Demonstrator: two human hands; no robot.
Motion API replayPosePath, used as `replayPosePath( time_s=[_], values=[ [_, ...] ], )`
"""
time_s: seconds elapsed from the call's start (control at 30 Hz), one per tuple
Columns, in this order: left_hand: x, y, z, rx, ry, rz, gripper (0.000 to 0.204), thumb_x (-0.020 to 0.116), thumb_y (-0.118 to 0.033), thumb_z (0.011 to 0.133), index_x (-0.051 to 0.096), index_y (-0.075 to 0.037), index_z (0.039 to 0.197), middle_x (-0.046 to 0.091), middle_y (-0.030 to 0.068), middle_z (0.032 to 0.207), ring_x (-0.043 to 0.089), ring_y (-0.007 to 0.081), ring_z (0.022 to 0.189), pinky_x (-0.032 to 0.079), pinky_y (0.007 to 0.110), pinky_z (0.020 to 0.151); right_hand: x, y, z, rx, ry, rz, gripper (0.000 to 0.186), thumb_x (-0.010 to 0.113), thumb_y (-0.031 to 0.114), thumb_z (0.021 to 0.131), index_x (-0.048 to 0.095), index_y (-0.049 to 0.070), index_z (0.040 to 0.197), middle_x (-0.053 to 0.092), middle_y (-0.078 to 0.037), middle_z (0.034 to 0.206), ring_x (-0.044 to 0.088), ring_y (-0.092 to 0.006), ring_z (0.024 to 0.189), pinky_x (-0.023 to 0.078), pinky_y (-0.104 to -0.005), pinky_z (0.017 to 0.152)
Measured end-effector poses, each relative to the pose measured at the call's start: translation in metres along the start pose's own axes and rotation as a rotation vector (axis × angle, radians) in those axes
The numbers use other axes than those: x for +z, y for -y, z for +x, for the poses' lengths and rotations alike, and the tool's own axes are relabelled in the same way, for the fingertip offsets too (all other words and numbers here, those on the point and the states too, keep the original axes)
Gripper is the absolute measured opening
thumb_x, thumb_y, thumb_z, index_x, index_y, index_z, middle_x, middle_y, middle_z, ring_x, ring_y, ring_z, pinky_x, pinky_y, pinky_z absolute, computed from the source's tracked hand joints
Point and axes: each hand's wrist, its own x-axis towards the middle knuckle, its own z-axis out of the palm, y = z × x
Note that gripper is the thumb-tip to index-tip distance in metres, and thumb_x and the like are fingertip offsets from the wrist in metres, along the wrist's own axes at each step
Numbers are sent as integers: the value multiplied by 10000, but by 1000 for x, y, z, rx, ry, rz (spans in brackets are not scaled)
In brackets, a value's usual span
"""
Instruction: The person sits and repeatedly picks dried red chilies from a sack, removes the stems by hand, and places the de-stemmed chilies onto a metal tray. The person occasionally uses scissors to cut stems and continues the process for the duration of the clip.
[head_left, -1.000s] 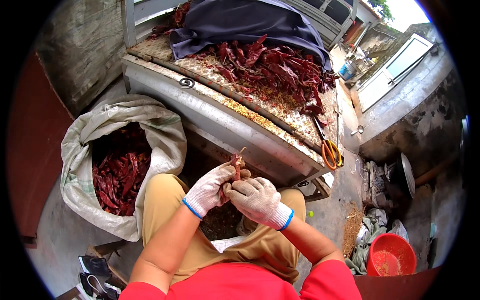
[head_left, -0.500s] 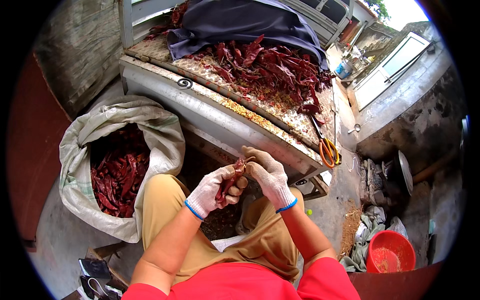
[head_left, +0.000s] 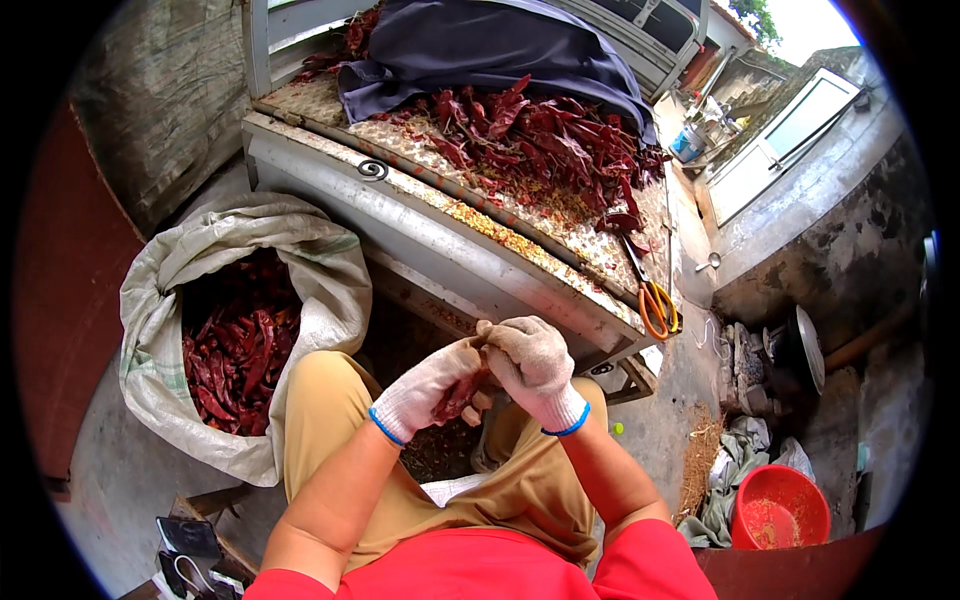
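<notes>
Both my hands wear white knit gloves with blue cuffs and meet in front of my knees. My left hand [head_left: 430, 390] cups a dried red chili [head_left: 458, 392] in its palm. My right hand [head_left: 530, 365] is closed over the chili's upper end, fingers pinching it against the left. A heap of dried red chilies [head_left: 530, 140] lies on the metal platform [head_left: 470, 255] just beyond my hands. To my left stands an open white woven sack [head_left: 180, 300] with more red chilies [head_left: 230, 350] inside.
Orange-handled scissors [head_left: 652, 300] lie at the platform's right end. A dark blue cloth [head_left: 480, 50] covers the back of the chili heap. A red plastic basin [head_left: 780, 508] sits on the ground at lower right, next to rags. Seeds and scraps lie between my knees.
My hands have lowered slightly and drawn closer together. The right hand has shifted from beside the left to gripping the chili's top end.
</notes>
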Motion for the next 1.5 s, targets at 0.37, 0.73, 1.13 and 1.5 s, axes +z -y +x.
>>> replayPosePath(
  time_s=[0.37, 0.73, 1.13, 1.5],
  values=[
    [16, -2, 0, 16, -177, 256, 249, 646, -326, 979, 614, -86, 1034, 627, 16, 786, 519, 74, 555, 401, 224, 456, 10, 12, -9, 935, 16, 890, 178, 629, 134, 938, 704, -3, 1023, 666, -51, 836, 604, -109, 706, 486, -249, 629],
    [22, 0, -1, 118, -196, 249, 214, 618, -208, 970, 602, -54, 1117, 568, -2, 740, 451, 58, 516, 364, 204, 444, 24, -16, -16, 1158, -95, 1475, 208, 595, 207, 979, 698, 26, 991, 602, -3, 722, 439, -48, 520, 331, -190, 447],
    [10, -4, 1, 97, -224, 95, 245, 725, -131, 902, 609, -67, 1109, 599, 0, 806, 555, 72, 604, 497, 239, 536, -63, -70, 14, 723, 108, -105, 234, 630, 264, 923, 738, 115, 1068, 720, -145, 1083, 700, -263, 985, 550, -366, 869],
    [5, -2, 6, 81, -239, 7, 177, 720, -89, 893, 608, -78, 1030, 641, 38, 843, 566, 110, 614, 498, 274, 552, -105, -208, 97, 742, 159, -711, 500, 565, 105, 897, 567, 250, 1375, 665, -189, 1232, 634, -385, 1138, 518, -468, 949]
  ],
)
